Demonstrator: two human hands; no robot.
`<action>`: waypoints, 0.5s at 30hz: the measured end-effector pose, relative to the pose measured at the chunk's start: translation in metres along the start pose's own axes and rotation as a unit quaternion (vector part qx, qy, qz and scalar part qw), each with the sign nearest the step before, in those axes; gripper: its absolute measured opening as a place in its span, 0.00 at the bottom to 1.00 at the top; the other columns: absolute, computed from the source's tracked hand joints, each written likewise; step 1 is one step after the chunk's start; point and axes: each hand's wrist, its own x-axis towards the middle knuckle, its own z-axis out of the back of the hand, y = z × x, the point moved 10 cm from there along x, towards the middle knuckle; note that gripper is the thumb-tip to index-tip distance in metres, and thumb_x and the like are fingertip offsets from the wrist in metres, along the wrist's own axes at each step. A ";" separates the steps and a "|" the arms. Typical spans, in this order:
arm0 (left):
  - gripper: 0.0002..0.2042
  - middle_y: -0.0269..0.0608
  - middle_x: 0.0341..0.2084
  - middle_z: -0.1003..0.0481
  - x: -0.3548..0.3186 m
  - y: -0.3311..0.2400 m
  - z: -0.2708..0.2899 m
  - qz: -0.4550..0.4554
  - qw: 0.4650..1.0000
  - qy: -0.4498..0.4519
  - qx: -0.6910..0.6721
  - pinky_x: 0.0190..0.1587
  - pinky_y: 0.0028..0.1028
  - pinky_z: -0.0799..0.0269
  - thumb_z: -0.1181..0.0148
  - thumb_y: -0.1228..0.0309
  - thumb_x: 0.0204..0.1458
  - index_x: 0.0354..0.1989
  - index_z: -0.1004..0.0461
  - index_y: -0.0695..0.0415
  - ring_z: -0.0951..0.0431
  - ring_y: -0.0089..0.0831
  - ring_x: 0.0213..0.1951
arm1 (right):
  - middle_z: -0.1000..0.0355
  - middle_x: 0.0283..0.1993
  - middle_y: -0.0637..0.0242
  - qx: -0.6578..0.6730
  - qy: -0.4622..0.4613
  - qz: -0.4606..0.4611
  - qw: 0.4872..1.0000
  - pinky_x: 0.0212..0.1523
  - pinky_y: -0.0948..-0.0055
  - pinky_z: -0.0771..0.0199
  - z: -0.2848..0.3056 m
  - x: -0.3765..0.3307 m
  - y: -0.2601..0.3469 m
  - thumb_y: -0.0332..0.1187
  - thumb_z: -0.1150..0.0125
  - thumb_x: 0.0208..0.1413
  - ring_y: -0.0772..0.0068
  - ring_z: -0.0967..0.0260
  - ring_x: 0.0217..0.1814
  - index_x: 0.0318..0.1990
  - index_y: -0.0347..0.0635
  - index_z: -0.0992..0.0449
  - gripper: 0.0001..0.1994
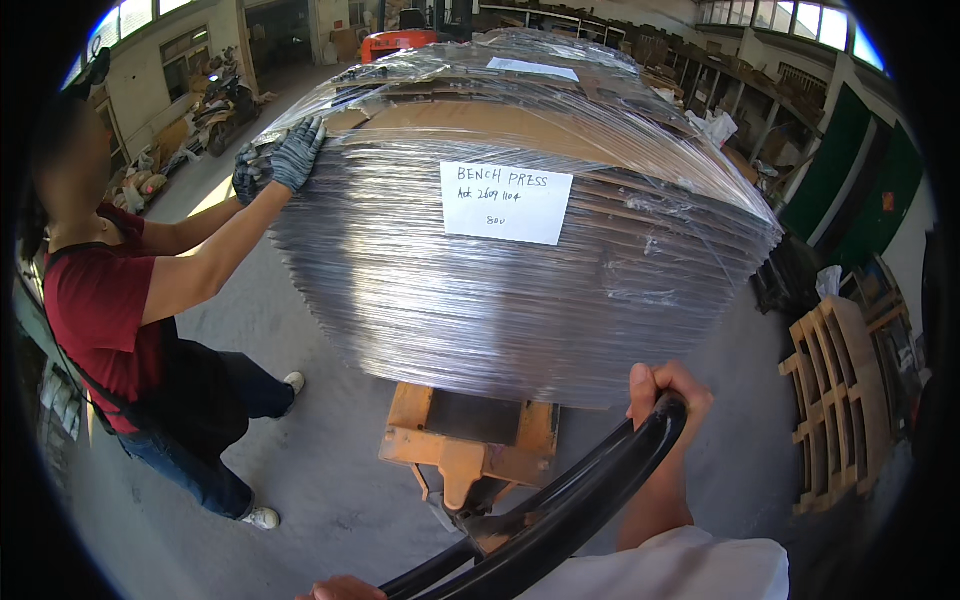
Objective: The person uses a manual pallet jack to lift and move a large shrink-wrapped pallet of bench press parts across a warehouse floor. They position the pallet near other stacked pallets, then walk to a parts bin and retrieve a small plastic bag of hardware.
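My right hand (pixel 672 392) is closed round the upper right end of the black loop handle (pixel 590 490) of a pallet jack. At the lower edge, the top of my left hand (pixel 342 588) shows at the handle's other end, closed on it; most of it is cut off. The pallet jack's worn orange body (pixel 470 460) sits beyond the handle, under a big stack of flat cardboard (pixel 450 310) wrapped in clear stretch film. A white handwritten paper sheet (pixel 507 225) is fixed to the stack's near face.
At the left a person (pixel 105 290) in a red shirt and dark apron rests grey-gloved hands (pixel 297 155) on the stack's corner. Wooden pallets (pixel 840 400) lean at the right. An orange-red machine (pixel 398 43) stands behind the stack, and a motorcycle (pixel 220 105) at the far left.
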 end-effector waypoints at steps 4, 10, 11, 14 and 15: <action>0.09 0.36 0.24 0.37 0.044 0.016 0.015 -0.061 0.973 -0.054 0.218 0.29 0.31 0.36 0.46 0.77 0.64 0.32 0.37 0.58 0.33 0.30 0.26 | 0.44 0.14 0.72 -0.026 -0.025 0.028 0.999 0.18 0.76 0.50 -0.015 0.002 0.019 0.24 0.30 0.53 0.82 0.50 0.16 0.19 0.41 0.38 0.19; 0.15 0.28 0.18 0.37 0.080 0.085 0.009 0.063 0.983 0.078 -0.154 0.26 0.31 0.43 0.59 0.60 0.70 0.29 0.36 0.48 0.38 0.26 0.21 | 0.44 0.15 0.72 -0.039 -0.026 0.002 0.999 0.18 0.76 0.50 -0.059 -0.010 0.015 0.23 0.29 0.53 0.83 0.52 0.16 0.20 0.40 0.36 0.18; 0.13 0.30 0.19 0.37 0.089 0.093 0.008 0.068 0.982 0.082 -0.156 0.27 0.31 0.42 0.57 0.62 0.69 0.29 0.36 0.50 0.37 0.27 0.21 | 0.45 0.15 0.72 -0.035 -0.032 0.005 0.999 0.18 0.76 0.50 -0.064 -0.012 0.014 0.23 0.29 0.53 0.83 0.52 0.16 0.20 0.40 0.36 0.18; 0.10 0.34 0.20 0.36 0.115 0.099 0.012 -0.008 0.993 0.069 0.094 0.29 0.33 0.38 0.53 0.69 0.66 0.30 0.36 0.53 0.34 0.31 0.23 | 0.45 0.15 0.71 -0.066 -0.034 0.002 0.997 0.18 0.75 0.49 -0.074 -0.009 0.010 0.23 0.29 0.53 0.82 0.50 0.16 0.20 0.39 0.36 0.18; 0.09 0.36 0.21 0.35 0.118 0.090 0.011 -0.067 0.962 0.059 0.258 0.29 0.34 0.37 0.51 0.71 0.65 0.30 0.36 0.54 0.33 0.33 0.24 | 0.45 0.15 0.71 -0.060 -0.037 -0.001 0.997 0.18 0.75 0.49 -0.073 -0.005 0.010 0.24 0.29 0.53 0.83 0.50 0.16 0.20 0.40 0.36 0.18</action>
